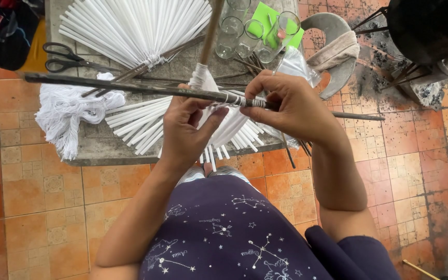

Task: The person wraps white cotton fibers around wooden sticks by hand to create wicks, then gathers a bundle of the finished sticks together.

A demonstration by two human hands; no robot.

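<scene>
My left hand and my right hand both grip a long dark rod held level above a low grey slab. White thread is wound round the rod between my two hands, and my right fingers pinch the rod at that winding. Under my hands lies a fan of white sticks bound at one end. A second, bigger fan of white sticks lies at the slab's far side. A wooden stick rises from a white binding near my left hand.
Black scissors and a bundle of white string lie at the slab's left. Several clear glasses and a green sheet stand at the back. A grey curved piece wrapped in cloth sits to the right, on orange floor tiles.
</scene>
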